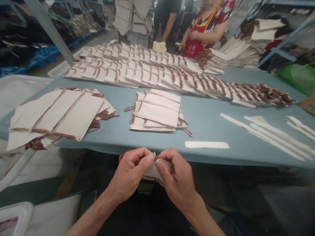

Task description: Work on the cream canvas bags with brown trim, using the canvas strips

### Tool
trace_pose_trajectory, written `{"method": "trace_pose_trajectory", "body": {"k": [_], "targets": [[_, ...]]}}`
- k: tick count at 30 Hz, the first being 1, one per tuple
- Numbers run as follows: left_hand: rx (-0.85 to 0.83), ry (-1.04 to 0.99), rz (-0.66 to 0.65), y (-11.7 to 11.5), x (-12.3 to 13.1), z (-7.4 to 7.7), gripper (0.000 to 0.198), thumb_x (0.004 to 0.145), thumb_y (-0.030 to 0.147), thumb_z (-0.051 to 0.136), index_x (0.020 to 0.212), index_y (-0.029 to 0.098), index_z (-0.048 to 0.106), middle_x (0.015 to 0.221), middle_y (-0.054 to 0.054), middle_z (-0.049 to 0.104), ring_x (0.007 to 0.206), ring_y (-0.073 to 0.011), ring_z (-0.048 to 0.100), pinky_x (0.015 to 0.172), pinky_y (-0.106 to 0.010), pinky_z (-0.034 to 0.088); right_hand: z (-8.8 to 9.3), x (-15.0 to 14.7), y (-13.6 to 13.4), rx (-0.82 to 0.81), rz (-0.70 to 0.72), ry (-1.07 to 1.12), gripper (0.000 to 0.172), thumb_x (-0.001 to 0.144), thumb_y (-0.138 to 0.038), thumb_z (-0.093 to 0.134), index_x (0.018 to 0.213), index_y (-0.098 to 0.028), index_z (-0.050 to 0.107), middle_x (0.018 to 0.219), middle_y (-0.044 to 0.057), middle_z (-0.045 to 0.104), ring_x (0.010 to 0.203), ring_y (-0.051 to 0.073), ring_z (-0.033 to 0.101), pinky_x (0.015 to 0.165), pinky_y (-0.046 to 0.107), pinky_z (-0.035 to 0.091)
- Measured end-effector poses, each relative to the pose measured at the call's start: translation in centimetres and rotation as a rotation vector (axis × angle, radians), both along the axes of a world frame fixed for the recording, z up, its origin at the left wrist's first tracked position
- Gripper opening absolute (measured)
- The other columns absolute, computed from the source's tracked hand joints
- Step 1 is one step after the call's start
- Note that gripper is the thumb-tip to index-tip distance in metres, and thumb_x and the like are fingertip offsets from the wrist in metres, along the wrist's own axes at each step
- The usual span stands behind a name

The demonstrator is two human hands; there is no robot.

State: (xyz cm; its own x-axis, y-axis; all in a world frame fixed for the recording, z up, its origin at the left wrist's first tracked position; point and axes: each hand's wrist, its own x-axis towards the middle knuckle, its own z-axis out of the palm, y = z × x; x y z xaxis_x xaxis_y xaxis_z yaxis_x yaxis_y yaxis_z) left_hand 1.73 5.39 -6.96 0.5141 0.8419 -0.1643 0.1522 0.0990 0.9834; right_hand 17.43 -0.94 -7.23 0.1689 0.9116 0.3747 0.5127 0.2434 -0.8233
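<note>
Just off the table's front edge, my left hand and my right hand pinch a cream fabric pouch with brown trim. Their fingertips nearly meet at its top edge, where a bit of white thread or cord shows. Most of the pouch is hidden behind the fingers. Straight ahead lies a small pile of similar pouches with brown drawstrings. A pink thread snipper rests by that pile's right corner. One short white strip lies near the table edge, right of my hands.
A larger pouch stack overhangs the blue-grey table at left. Long overlapping pouch rows run across the back. White strips lie at right. Beyond the table stand a person in a red apron and another in dark clothes.
</note>
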Motion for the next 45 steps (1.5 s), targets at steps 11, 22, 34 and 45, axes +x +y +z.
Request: {"method": "trace_pose_trajectory", "body": {"k": [11, 22, 34, 45], "targets": [[-0.026, -0.08, 0.019, -0.3, 0.4, 0.7, 0.039, 0.094, 0.048, 0.057, 0.072, 0.016, 0.055, 0.063, 0.005, 0.044, 0.058, -0.0101, 0.035, 0.054, -0.022, 0.03, -0.8, -0.4, 0.1, -0.014, 0.013, 0.253, 0.014, 0.1, -0.027, 0.059, 0.087, -0.023, 0.057, 0.081, -0.003, 0.057, 0.074, 0.015, 0.054, 0.068, 0.026, 0.043], [-0.049, -0.09, 0.006, 0.0, 0.3, 0.4, 0.04, 0.094, 0.049, 0.057, 0.072, 0.016, 0.055, 0.064, 0.004, 0.044, 0.059, -0.01, 0.035, 0.053, -0.021, 0.03, -0.4, -0.3, 0.3, -0.102, -0.016, 0.243, 0.016, 0.096, -0.025, 0.059, 0.081, -0.022, 0.056, 0.079, -0.001, 0.061, 0.073, 0.015, 0.057, 0.067, 0.026, 0.045], [-0.012, 0.063, -0.006, 0.1, -0.5, -0.3, 0.045, 0.093, 0.054, 0.056, 0.07, 0.015, 0.057, 0.062, 0.002, 0.047, 0.059, -0.0121, 0.042, 0.055, -0.023, 0.034, 1.8, 0.5, 1.0, -0.302, 0.002, 0.033, 0.02, 0.091, -0.03, 0.059, 0.074, -0.02, 0.058, 0.067, -0.002, 0.061, 0.059, 0.012, 0.053, 0.056, 0.023, 0.04], [-0.012, 0.039, -0.05, 0.6, -0.9, 0.1, 0.044, 0.095, 0.051, 0.055, 0.07, 0.015, 0.059, 0.063, 0.003, 0.046, 0.059, -0.0115, 0.039, 0.055, -0.022, 0.032, 3.0, 1.0, 1.7, -0.344, 0.093, -0.071, 0.014, 0.089, -0.025, 0.059, 0.075, -0.021, 0.057, 0.067, -0.003, 0.06, 0.06, 0.013, 0.051, 0.057, 0.025, 0.037]]}}
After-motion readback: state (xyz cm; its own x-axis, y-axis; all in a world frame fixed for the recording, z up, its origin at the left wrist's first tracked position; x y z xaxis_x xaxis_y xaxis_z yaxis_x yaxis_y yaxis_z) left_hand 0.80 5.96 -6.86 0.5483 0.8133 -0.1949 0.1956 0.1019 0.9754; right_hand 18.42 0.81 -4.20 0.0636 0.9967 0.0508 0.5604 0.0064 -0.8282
